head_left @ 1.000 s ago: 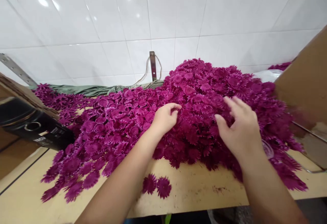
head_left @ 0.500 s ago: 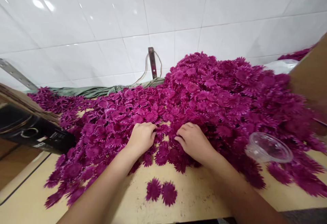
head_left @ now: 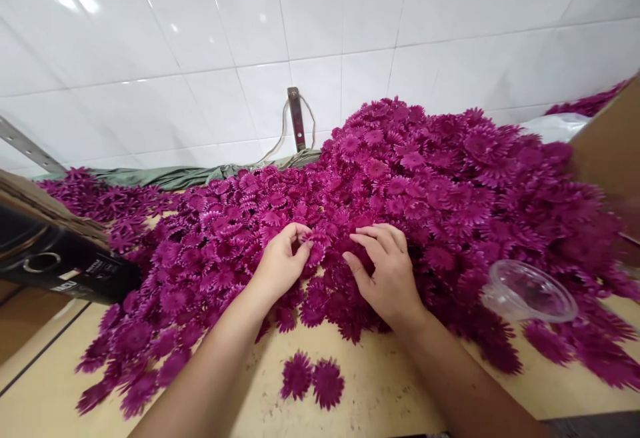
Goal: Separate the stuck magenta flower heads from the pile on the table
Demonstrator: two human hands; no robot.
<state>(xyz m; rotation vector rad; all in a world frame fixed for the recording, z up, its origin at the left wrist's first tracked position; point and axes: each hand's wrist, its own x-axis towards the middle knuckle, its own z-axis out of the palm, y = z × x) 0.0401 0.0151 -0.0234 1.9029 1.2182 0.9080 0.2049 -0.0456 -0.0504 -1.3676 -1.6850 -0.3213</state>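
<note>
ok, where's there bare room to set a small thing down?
Best patch: tabletop between the forearms, in front of the flower pile, beside two loose flowers. Another: far left, below the black flask. Crowded: around both hands, and right, where flowers surround the clear tub.

And there, well left of the fingers (head_left: 296, 228) of the left hand (head_left: 277, 265), I'm catching white lettering (head_left: 67, 288) on a black cylinder (head_left: 113, 279), smaller print (head_left: 95, 266) beside it, too blurred for me to read.
</note>
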